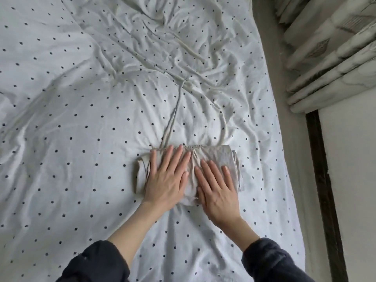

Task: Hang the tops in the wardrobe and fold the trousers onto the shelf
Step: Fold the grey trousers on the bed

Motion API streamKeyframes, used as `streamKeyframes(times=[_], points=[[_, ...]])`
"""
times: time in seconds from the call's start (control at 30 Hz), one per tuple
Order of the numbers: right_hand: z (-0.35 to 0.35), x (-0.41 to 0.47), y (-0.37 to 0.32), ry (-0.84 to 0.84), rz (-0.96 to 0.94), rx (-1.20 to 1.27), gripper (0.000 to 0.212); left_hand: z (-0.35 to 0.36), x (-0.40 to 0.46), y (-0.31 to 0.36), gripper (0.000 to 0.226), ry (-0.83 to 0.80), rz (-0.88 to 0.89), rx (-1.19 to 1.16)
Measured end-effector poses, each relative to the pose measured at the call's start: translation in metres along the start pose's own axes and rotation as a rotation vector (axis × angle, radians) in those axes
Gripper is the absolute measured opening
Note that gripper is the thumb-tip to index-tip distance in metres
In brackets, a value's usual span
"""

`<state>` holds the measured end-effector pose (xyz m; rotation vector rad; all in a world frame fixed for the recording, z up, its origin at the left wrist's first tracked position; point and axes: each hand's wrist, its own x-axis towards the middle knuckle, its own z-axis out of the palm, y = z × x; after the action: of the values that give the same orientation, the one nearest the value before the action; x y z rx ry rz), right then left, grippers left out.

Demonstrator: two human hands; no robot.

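Hands (191,180) flat on — seemingly — folded trousers (219,157)

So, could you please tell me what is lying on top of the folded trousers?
Both hands press flat on the folded trousers: left hand and right hand, side by side. The fabric beneath the palms is covered. The drawstring trails away over the dotted sheet.

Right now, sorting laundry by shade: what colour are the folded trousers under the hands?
Pale beige, plain; the folded trousers show best in the head view.
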<state>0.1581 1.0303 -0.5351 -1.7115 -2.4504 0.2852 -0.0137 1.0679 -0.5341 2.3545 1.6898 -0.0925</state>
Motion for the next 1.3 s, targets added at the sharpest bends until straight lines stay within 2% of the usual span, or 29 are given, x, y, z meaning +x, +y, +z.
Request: streamKeyframes(times=[0.23,0.37,0.53,0.7,0.8,0.9,0.97,1.0,1.07,1.1,1.13,1.17,1.2,1.23,1.3], points=[[0.053,0.016,0.021,-0.070,0.003,-0.023,0.049,0.049,0.024,-0.008,0.056,-0.007,-0.001,0.043],[0.067,0.020,0.026,-0.056,-0.003,-0.029,0.049,0.057,0.030,-0.008,0.057,-0.052,-0.019,0.054],[0.055,0.022,0.027,-0.024,-0.007,-0.010,0.049,0.037,0.035,-0.007,0.054,-0.046,-0.003,0.009],[0.025,0.013,0.027,-0.057,-0.049,-0.041,0.049,-0.018,0.058,-0.018,0.043,-0.015,0.124,-0.063],[0.012,0.008,0.018,-0.055,-0.006,-0.038,0.048,-0.044,0.073,-0.018,0.038,-0.205,0.080,-0.100],[-0.002,0.000,0.001,0.040,0.071,0.056,0.043,-0.059,0.095,-0.017,0.043,-0.431,-0.062,-0.148],[-0.012,-0.013,-0.011,0.149,0.183,0.142,0.036,-0.062,0.109,-0.019,0.043,-0.540,-0.107,-0.168],[-0.019,-0.020,-0.019,0.204,0.298,0.186,0.030,-0.062,0.114,-0.019,0.042,-0.577,-0.110,-0.174],[-0.032,-0.033,-0.033,0.245,0.740,0.424,0.018,-0.064,0.121,-0.018,0.037,-0.628,-0.092,-0.191],[-0.037,-0.036,-0.037,0.202,1.033,0.663,0.015,-0.065,0.122,-0.019,0.033,-0.646,-0.083,-0.196],[-0.038,-0.038,-0.039,0.109,1.304,1.003,0.015,-0.066,0.121,-0.020,0.028,-0.654,-0.077,-0.196],[-0.037,-0.037,-0.039,-0.015,1.486,1.375,0.016,-0.066,0.120,-0.021,0.021,-0.657,-0.073,-0.197],[-0.037,-0.037,-0.039,-0.107,1.571,1.677,0.015,-0.064,0.118,-0.021,0.014,-0.659,-0.062,-0.198],[-0.036,-0.035,-0.041,-0.146,1.580,1.858,0.013,-0.062,0.116,-0.022,0.013,-0.664,-0.055,-0.214],[-0.031,-0.026,-0.045,-0.090,1.535,1.967,0.015,-0.061,0.113,-0.026,0.018,-0.674,-0.057,-0.260]])
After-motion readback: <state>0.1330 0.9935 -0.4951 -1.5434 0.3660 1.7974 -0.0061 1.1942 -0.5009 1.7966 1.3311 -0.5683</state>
